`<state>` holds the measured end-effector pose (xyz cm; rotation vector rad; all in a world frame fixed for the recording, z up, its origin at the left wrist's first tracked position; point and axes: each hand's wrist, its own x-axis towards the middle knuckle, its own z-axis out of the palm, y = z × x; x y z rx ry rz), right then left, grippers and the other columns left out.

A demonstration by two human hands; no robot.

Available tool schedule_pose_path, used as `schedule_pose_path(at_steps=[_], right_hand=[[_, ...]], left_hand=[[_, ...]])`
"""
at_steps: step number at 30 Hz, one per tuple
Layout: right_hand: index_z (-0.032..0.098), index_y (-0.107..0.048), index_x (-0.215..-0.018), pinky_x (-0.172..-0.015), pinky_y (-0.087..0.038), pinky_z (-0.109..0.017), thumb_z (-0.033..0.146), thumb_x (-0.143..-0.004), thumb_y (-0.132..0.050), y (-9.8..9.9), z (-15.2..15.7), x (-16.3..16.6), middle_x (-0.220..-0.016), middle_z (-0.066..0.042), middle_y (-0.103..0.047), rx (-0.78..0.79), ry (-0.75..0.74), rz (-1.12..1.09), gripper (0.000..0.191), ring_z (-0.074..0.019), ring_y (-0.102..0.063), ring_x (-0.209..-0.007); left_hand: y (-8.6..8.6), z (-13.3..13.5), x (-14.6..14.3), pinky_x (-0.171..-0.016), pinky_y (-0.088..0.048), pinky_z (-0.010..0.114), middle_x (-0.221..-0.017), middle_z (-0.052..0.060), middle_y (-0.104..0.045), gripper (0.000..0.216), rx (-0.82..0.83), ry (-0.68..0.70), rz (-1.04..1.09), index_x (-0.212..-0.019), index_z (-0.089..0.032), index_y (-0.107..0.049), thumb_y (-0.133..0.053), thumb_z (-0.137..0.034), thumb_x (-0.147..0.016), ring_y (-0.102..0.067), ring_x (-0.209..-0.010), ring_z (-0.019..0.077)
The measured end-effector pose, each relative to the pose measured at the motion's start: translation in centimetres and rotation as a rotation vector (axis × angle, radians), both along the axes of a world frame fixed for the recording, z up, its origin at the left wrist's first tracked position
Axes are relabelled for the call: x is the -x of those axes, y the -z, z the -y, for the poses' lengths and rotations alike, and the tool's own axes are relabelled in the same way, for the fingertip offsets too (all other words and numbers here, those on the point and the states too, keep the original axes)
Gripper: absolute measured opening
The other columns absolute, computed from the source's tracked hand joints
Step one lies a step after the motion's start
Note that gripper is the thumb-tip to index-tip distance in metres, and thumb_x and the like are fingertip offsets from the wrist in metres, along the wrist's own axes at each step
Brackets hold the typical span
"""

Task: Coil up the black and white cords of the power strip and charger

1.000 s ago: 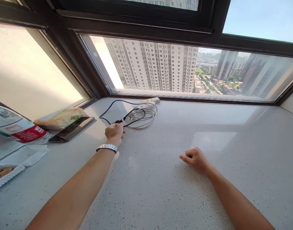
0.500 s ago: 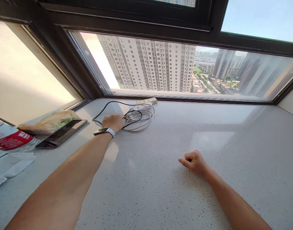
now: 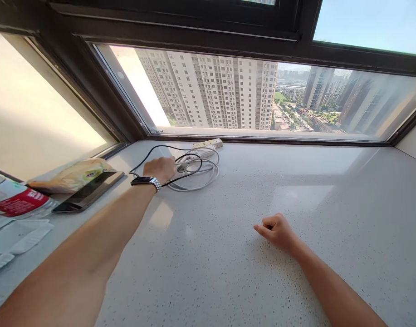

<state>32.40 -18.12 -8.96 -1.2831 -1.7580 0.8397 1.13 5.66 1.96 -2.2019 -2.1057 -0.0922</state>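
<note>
My left hand [image 3: 159, 169], with a watch [image 3: 144, 180] on its wrist, is closed at the left side of a heap of cables. A pale patch shows just past its knuckles; whether it is a thing in the grip I cannot tell, as the fingertips are hidden. Beside the hand lie a grey plug [image 3: 183, 167], a looped white cable [image 3: 211, 179] and a thin black cable [image 3: 147, 156]. Behind these are two white power strips [image 3: 212, 143]. Lower right, my right hand [image 3: 276, 231] rests on the speckled sill in a loose fist, thumb out, with nothing visible in it.
At the left are a dark tablet or phone [image 3: 88, 193], a soft yellowish pack [image 3: 73, 176], a bottle with a red label [image 3: 19, 202] and a white plastic wrapper [image 3: 22, 238]. A dark window frame [image 3: 262, 140] borders the white sill [image 3: 208, 263] at the back.
My left hand has shifted slightly to the left and away from me. The grey plug and white loops beside it have moved a little and show more. My right hand has stayed put.
</note>
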Motion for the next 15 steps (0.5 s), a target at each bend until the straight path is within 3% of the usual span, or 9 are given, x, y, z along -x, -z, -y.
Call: schedule_pose_path(at_steps=[4,10,15], right_hand=[[0.021,-0.022,-0.051,-0.042,-0.017,-0.022,0.041,-0.084,-0.052,0.3,-0.1,-0.1,-0.045,0.007,-0.019,0.003,0.015,-0.009,0.049,-0.0051,-0.015,-0.043],[0.021,-0.021,-0.051,-0.043,-0.016,-0.022,0.042,-0.083,-0.052,0.2,-0.3,-0.2,-0.047,0.006,-0.018,0.003,0.029,-0.008,0.049,-0.0055,-0.014,-0.045],[0.021,-0.02,-0.052,-0.043,-0.014,-0.023,0.041,-0.082,-0.053,0.1,-0.3,-0.2,-0.047,0.007,-0.016,0.019,0.043,-0.026,0.049,-0.0055,-0.013,-0.046]], left_hand=[[-0.8,0.3,0.0,-0.085,-0.041,0.038,-0.113,0.015,-0.062,0.024,-0.09,0.072,0.028,-0.098,-0.013,-0.061,-0.048,-0.027,-0.083,-0.048,-0.109,0.0303],[-0.3,-0.1,-0.8,-0.075,-0.042,0.024,-0.099,0.006,-0.07,0.028,-0.092,0.167,0.124,-0.111,-0.014,-0.056,-0.045,-0.026,-0.087,-0.059,-0.085,0.0166],[-0.7,0.4,-2.8,-0.08,-0.039,0.03,-0.103,0.009,-0.068,0.037,-0.197,0.217,0.11,-0.123,-0.013,-0.051,-0.035,-0.026,-0.092,-0.06,-0.092,0.0208]])
